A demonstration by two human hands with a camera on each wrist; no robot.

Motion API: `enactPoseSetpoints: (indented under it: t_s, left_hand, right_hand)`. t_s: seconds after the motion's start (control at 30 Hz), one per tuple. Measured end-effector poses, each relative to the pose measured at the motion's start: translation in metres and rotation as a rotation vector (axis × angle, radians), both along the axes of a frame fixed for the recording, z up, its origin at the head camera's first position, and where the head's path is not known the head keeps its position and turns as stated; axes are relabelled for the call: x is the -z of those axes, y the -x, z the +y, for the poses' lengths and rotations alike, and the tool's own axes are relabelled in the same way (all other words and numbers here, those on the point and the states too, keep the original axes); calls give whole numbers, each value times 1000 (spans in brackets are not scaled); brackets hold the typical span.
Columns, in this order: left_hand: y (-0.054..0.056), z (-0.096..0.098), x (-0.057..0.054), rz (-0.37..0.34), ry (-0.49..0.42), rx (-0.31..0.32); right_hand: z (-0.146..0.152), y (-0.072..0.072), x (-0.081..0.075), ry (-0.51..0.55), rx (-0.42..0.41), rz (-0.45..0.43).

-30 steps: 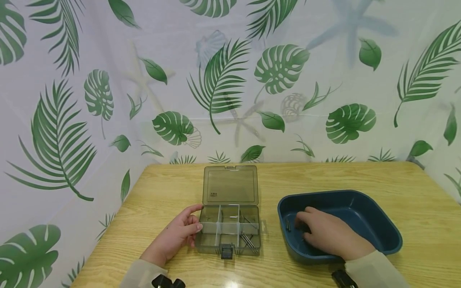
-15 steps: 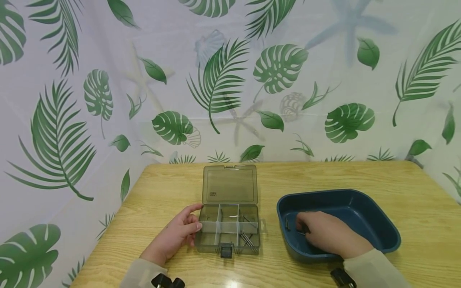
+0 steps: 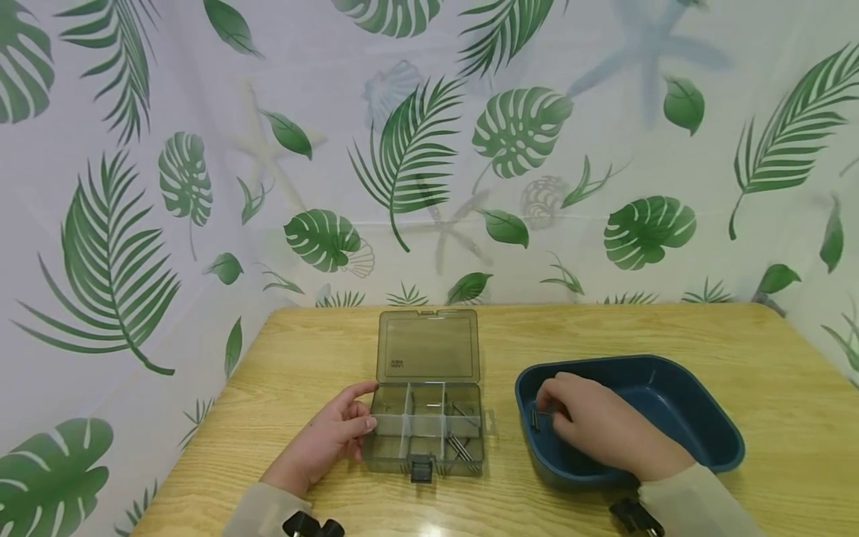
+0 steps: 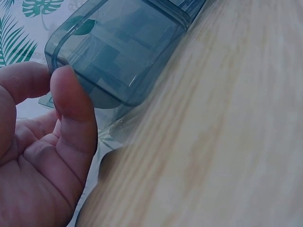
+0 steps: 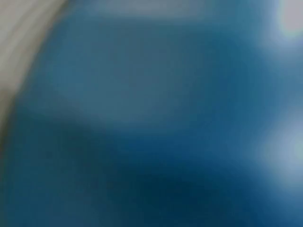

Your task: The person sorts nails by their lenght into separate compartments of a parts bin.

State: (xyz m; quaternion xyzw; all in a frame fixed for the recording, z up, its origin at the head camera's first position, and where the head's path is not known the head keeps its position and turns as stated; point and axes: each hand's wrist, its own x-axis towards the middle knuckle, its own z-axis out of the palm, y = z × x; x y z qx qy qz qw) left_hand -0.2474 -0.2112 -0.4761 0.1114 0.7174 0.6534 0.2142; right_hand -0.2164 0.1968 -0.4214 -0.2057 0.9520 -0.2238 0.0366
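White leaf-printed cloth (image 3: pixel 315 52): hangs behind the table in the head view.
Yellow wood-grain table (image 3: pixel 329 339): carries everything here.
Smoky translucent plastic box (image 3: pixel 389 447): centre, lid raised at the back, six compartments; slim silvery metal rods (image 3: pixel 460 450) lie in the two right-hand ones, more in the front.
Left hand (image 3: pixel 332 426): relaxed, index finger reaching to the box's rear left corner, thumb against its left wall.
Dark blue plastic bin (image 3: pixel 658 406): right of the box, more rods at its left end.
Right hand (image 3: pixel 593 429): fingers bent down inside the bin, beside those rods; cannot tell whether it grips any.
Left wrist view: thumb and index finger touch the box's corner.
Right wrist view: blurred blue surface, pale wood at left.
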Motion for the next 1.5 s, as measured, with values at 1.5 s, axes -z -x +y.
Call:
enactPoseSetpoints:
  t_s: [1.5]
  left_hand:
    - [-1,0,1,2,-7,-9]
  right_hand:
    - [-132,1,-24,80,-318,145]
